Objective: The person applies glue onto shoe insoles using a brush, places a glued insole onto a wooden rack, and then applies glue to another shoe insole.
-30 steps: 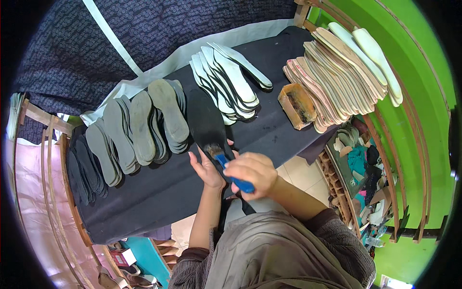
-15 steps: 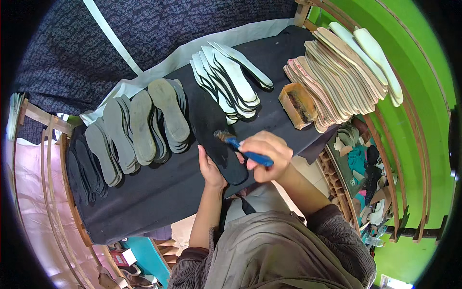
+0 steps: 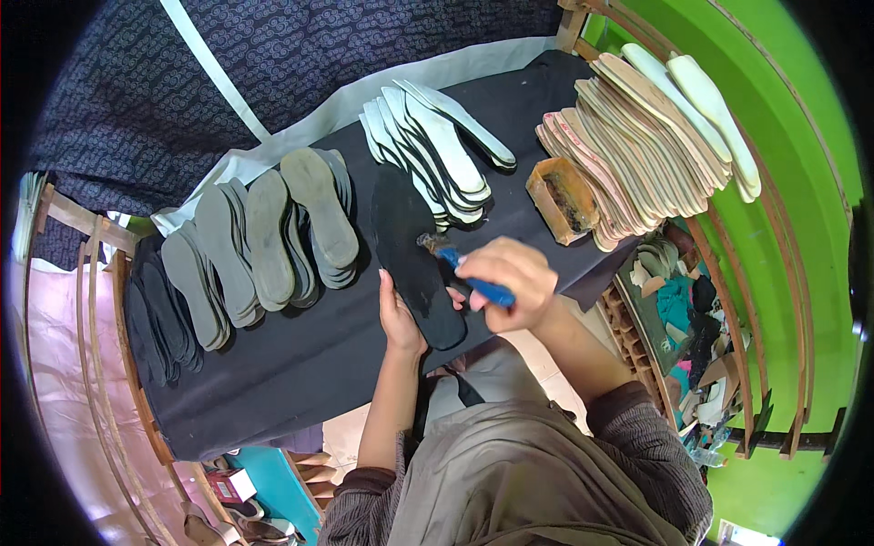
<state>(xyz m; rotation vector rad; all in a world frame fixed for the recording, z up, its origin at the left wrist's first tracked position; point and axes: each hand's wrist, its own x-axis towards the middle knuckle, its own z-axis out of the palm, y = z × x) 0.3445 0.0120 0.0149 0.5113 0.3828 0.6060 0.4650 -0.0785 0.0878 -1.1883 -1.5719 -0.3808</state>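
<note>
A black shoe insole (image 3: pixel 407 238) lies tilted across my left hand (image 3: pixel 401 316), which grips its lower part from beneath. The left thumb shows along one edge, and fingertips show at the other. My right hand (image 3: pixel 512 280) is closed round the blue handle of a paintbrush (image 3: pixel 482 286). The brush's bristles are against or just over the insole's right side, about halfway along; whether they touch I cannot tell. Darker, wet-looking patches mark the insole's surface near my left thumb.
Stacks of grey insoles (image 3: pixel 270 241) and black insoles (image 3: pixel 162 318) line the table's left. White-topped insoles (image 3: pixel 437 150) fan out at the back. A stained open box (image 3: pixel 562 202) stands beside a long row of beige insoles (image 3: pixel 637 141). Scraps (image 3: pixel 696 337) fill a shelf at right.
The brush and my right hand have shifted slightly; the bristles now sit farther right and a little higher on the insole. My left hand keeps its hold.
</note>
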